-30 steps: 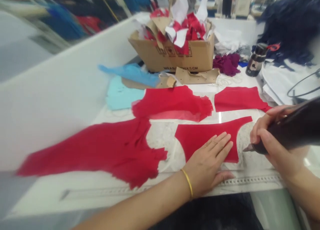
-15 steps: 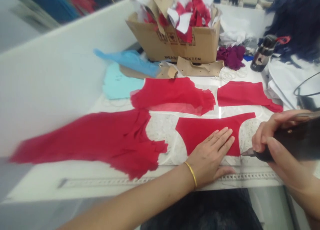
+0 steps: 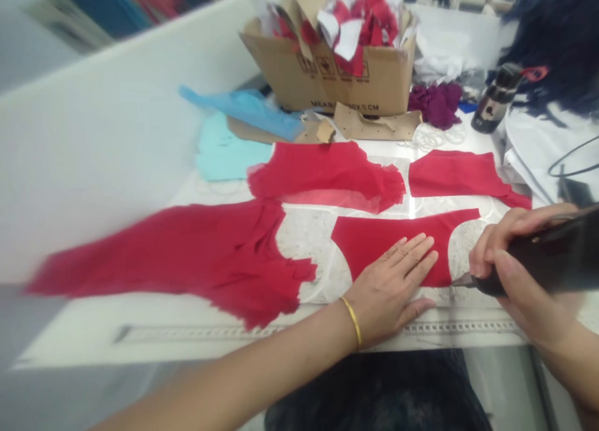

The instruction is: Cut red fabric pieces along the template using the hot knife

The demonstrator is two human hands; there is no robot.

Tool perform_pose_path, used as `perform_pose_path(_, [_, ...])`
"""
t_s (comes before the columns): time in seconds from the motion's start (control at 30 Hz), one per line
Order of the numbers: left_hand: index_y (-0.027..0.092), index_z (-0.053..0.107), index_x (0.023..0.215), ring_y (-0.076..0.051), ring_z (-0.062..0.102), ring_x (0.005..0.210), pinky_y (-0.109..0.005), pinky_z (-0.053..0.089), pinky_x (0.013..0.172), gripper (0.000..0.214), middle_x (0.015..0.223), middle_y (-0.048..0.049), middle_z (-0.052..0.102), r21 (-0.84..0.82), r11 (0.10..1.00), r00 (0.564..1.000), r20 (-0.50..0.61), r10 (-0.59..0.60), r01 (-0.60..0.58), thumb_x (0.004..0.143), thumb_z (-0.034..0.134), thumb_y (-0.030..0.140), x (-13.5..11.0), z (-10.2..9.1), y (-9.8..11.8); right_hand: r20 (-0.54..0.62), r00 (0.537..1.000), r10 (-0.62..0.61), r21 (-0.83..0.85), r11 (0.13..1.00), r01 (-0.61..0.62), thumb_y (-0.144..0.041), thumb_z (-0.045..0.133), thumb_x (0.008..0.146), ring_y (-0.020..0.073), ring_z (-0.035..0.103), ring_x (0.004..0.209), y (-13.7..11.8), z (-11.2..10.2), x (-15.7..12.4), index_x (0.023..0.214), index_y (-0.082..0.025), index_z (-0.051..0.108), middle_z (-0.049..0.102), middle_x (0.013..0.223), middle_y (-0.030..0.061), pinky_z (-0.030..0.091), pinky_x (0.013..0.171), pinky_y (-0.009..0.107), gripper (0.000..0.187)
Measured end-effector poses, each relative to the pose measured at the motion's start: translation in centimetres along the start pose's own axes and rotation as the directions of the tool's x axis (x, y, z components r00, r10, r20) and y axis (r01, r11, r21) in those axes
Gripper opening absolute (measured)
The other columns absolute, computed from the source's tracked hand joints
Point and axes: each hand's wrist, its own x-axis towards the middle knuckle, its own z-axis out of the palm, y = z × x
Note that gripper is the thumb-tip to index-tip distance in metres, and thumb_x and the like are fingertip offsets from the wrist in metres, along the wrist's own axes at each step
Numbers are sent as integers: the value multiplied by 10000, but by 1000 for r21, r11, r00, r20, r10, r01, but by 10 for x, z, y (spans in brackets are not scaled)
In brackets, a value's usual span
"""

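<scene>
My left hand (image 3: 390, 284) lies flat, fingers stretched, on a cut red fabric piece (image 3: 369, 241) with curved ends. A thin yellow bangle (image 3: 352, 322) circles that wrist. My right hand (image 3: 519, 256) is wrapped round a black hand-held tool, apparently electric scissors (image 3: 556, 256); its rear end runs out of view. Its pointed metal tip is at the lower right corner of the red piece. A ruler strip (image 3: 472, 327) runs along the near table edge, partly covered by my left hand and arm.
Left lies a big heap of red fabric (image 3: 178, 250); behind are two more red pieces (image 3: 322, 172) (image 3: 458, 174). At the back stands a cardboard box (image 3: 337, 85) full of scraps. A black bottle (image 3: 498, 97), purple cloth (image 3: 437, 105) and light-blue sheets (image 3: 229, 150) lie around the white table (image 3: 140, 319).
The whole view has shifted slightly, with the scene sitting a little higher. Both hands keep nearly the same places, and the tool's tip stays at the red piece's corner.
</scene>
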Motion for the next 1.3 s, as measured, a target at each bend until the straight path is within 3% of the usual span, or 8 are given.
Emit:
perform_pose_path(0.1, [40,477,1438,-299,417,1480,-502,427,1194,420,1503,-214,525,23,1000,998,-64,-14,15,1058,367,179,-10,-16,-10,37,999,-28,110,994,24,-194,725,879,151,596,550,-5,0,5,1062,-290,571,605,682,-46,526,541,325,257])
perform_pose_path(0.2, [66,482,1444,-286,448,1461,-497,454,1182,520,1470,-193,563,49,998,994,-100,-34,39,939,381,-8,-24,-28,-26,29,999,-43,181,983,37,-181,711,894,136,596,555,-10,3,10,1084,-263,589,623,685,-45,522,524,292,240])
perform_pose_path(0.3, [70,490,1446,-283,469,1445,-493,469,1174,626,1445,-186,585,66,997,994,-108,-31,38,851,366,-80,-37,-31,-42,10,999,-45,199,979,42,-172,716,887,130,585,551,-10,10,11,1071,-254,594,619,676,-49,511,518,280,236])
perform_pose_path(0.57, [92,568,1381,-256,549,1375,-479,488,1161,621,1385,-167,634,-52,997,956,-282,-76,64,809,380,-66,-45,-4,-60,91,994,-65,127,991,53,-175,663,932,137,589,563,-7,51,3,1117,-274,559,627,704,-53,509,559,317,234])
perform_pose_path(0.7, [94,595,1341,-239,559,1364,-456,480,1170,567,1379,-152,644,-118,986,959,-244,-142,116,825,405,-47,-44,-4,-61,132,985,-109,114,989,94,-180,638,947,150,601,551,-7,78,3,1124,-293,567,614,695,-50,493,512,315,222])
perform_pose_path(0.9, [63,601,1327,-270,527,1396,-470,446,1191,544,1414,-173,619,-167,972,970,-153,-190,164,803,484,-19,-41,-1,-60,73,988,-137,162,979,123,-92,629,886,128,581,540,-2,113,4,1088,-276,552,579,713,-64,520,528,303,284])
perform_pose_path(1.3, [43,590,1344,-280,526,1398,-469,425,1202,455,1422,-194,609,-212,958,961,-154,-230,195,894,523,63,-38,4,-60,55,985,-164,197,969,151,-123,643,884,120,543,534,2,132,5,1092,-293,560,558,718,-61,501,503,273,282])
